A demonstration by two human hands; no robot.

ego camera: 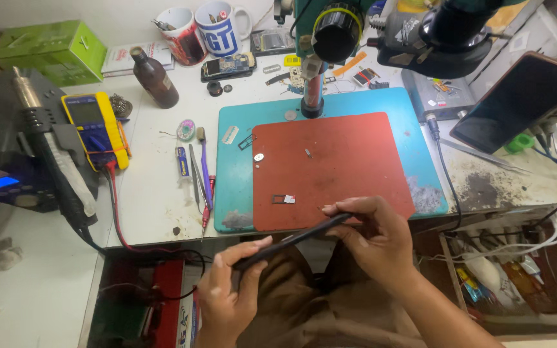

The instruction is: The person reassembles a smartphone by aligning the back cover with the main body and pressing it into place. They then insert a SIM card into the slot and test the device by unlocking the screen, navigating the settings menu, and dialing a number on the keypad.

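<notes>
I hold a thin black phone (pixel 291 240) edge-on with both hands, just in front of the bench's near edge. My left hand (pixel 227 290) grips its lower left end. My right hand (pixel 372 238) pinches its upper right end over the front of the red mat (pixel 343 161). A small SIM tray with a card (pixel 283 199) lies on the red mat close to the phone. A tiny screw and a small round part (pixel 258 156) lie farther back on the mat.
The red mat lies on a teal mat (pixel 233 187) under a microscope (pixel 336 32). Tweezers and screwdrivers (pixel 201 174) lie left of the mats. A yellow multimeter (pixel 95 125), a brown bottle (pixel 155 77), two mugs (pixel 201 26) and a hot-air station (pixel 8 129) stand at left. Another phone (pixel 523 96) leans at right.
</notes>
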